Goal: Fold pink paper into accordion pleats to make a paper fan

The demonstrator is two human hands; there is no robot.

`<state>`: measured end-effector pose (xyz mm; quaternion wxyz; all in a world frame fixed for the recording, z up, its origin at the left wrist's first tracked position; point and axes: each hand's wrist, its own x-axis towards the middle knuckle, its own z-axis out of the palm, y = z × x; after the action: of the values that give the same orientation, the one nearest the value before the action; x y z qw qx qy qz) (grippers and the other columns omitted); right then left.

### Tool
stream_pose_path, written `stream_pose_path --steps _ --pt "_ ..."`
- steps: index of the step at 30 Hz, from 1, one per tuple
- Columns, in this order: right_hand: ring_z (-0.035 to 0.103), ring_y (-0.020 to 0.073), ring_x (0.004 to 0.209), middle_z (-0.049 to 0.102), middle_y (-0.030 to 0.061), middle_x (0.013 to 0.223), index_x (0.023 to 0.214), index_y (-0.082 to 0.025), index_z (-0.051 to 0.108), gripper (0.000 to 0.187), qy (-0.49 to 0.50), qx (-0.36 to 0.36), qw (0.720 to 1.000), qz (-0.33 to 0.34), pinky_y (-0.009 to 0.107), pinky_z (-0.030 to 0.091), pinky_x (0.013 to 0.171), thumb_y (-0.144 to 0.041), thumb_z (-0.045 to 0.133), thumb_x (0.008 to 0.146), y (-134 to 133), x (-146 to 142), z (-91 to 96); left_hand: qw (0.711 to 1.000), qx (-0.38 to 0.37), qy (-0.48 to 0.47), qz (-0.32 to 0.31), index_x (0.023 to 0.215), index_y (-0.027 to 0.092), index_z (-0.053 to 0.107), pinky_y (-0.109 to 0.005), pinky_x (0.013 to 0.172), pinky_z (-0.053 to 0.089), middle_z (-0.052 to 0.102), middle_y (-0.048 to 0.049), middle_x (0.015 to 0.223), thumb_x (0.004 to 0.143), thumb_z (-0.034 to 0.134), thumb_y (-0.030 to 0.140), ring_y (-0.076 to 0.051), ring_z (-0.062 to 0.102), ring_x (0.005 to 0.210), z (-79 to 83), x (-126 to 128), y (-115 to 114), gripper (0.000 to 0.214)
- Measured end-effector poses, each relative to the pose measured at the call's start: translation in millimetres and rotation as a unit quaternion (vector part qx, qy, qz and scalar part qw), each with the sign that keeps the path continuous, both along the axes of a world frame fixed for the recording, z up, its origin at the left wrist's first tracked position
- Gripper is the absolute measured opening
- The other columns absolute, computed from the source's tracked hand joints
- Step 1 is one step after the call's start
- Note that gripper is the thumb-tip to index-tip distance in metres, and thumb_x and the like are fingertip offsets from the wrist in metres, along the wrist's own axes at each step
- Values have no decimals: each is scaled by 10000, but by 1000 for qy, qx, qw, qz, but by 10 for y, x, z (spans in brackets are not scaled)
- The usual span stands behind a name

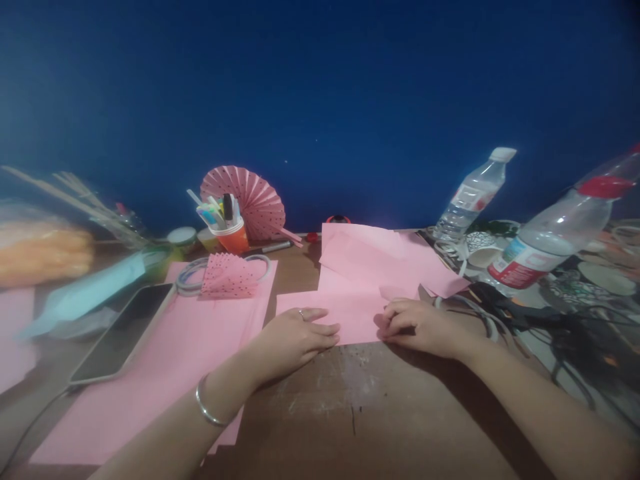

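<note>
A small pink paper sheet [350, 313] lies on the brown table [360, 407] in front of me. My left hand [295, 337] rests flat on its left part, fingers stretched out and together, a ring on one finger and a bracelet on the wrist. My right hand [417, 323] presses on the sheet's right edge with fingers curled down onto the paper. Behind this sheet lie more pink sheets [380, 257], overlapping.
A large pink sheet [165, 373] and a phone [123, 333] lie at left. Behind stand a pen cup [227, 230], a folded pink fan [250, 197], a small dotted fan [227, 277] and tape rings [193, 273]. Two plastic bottles [473, 193] [555, 243] and black cables [560, 327] crowd the right.
</note>
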<state>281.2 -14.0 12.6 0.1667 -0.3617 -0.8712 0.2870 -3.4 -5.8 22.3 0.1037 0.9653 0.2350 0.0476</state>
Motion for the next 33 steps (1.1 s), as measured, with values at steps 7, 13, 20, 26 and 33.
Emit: stream_pose_path --steps 7,13,20,26,33 --pt "554 164 879 634 33 895 778 -220 664 144 -17 59 998 12 332 394 845 -239 524 802 -43 -63 30 1000 -7 8 3 1123 321 533 -333 978 341 553 99 1188 856 390 186 -170 385 1208 -6 -5 20 332" --pt "538 193 825 626 64 837 861 -186 619 189 -85 122 989 -19 320 404 728 -174 435 819 -159 -303 110 1000 3 2 9 1100 353 549 -300 942 374 557 118 1177 866 377 227 -157 433 1171 -1 -8 5 317" --pt "531 175 727 605 37 733 748 -186 588 197 -128 152 980 15 286 396 643 -278 442 842 -2 -567 59 1000 13 -4 7 1038 339 569 -255 934 368 592 125 1120 882 352 262 -132 475 1119 59 58 -123 278" --pt "446 217 1099 521 111 1185 1208 -176 448 374 -44 200 979 20 393 356 919 -238 431 839 119 -733 -121 999 -29 -6 13 1115 271 515 -276 930 351 565 45 1164 855 424 311 -145 463 1109 69 28 -50 278" --pt "222 232 1290 240 102 1416 1376 -155 189 593 -146 187 971 35 402 214 1045 -379 380 862 141 -674 -230 998 -34 49 33 1346 285 224 -376 1063 103 230 11 1426 859 358 455 -189 145 1315 -6 -213 124 532"
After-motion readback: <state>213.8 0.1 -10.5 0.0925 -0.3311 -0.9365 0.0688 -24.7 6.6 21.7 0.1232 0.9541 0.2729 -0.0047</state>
